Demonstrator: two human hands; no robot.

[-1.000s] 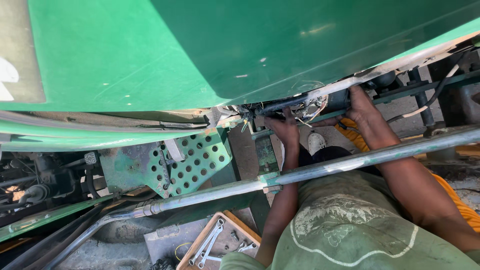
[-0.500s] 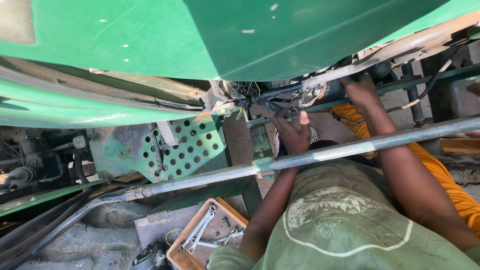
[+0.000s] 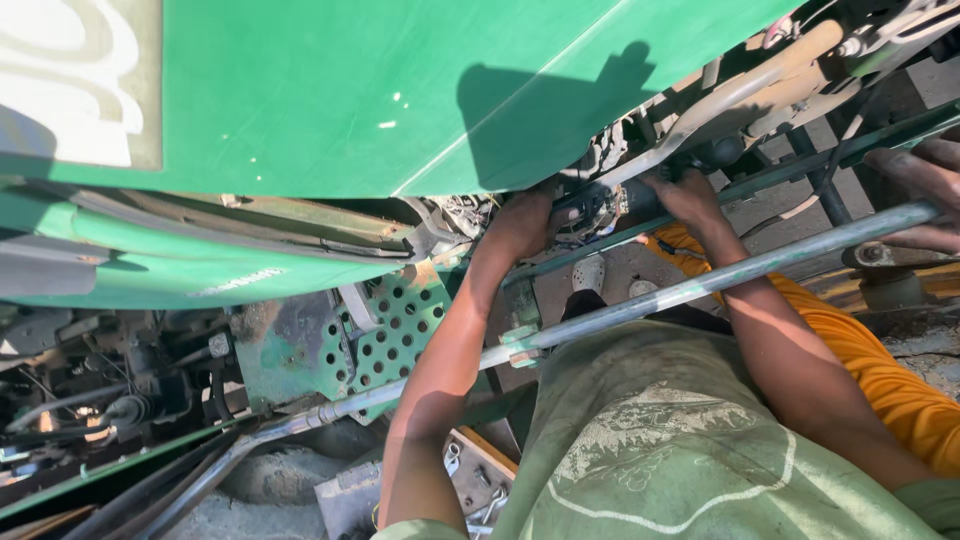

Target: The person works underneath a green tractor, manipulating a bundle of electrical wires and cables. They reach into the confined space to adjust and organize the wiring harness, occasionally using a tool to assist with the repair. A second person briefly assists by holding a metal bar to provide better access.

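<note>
**Both hands under the green hood**

Green hood [image 3: 400,90] fills the top of the view. Grey rod [image 3: 700,285] runs across in front of the person's chest. Left hand [image 3: 522,225] and right hand [image 3: 690,200] reach past it to a dark part [image 3: 610,200] at the hood's edge, among wires; fingers curled on it, grip partly hidden. Risk: a slip could snag wires or knock knuckles on metal. Another person's hand [image 3: 925,175] lies near.

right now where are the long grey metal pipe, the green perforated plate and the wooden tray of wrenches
long grey metal pipe [image 3: 640,305], head view, mid-length of the pipe
green perforated plate [image 3: 400,335], head view, centre of its holed face
wooden tray of wrenches [image 3: 483,452], head view, its upper rim
</note>
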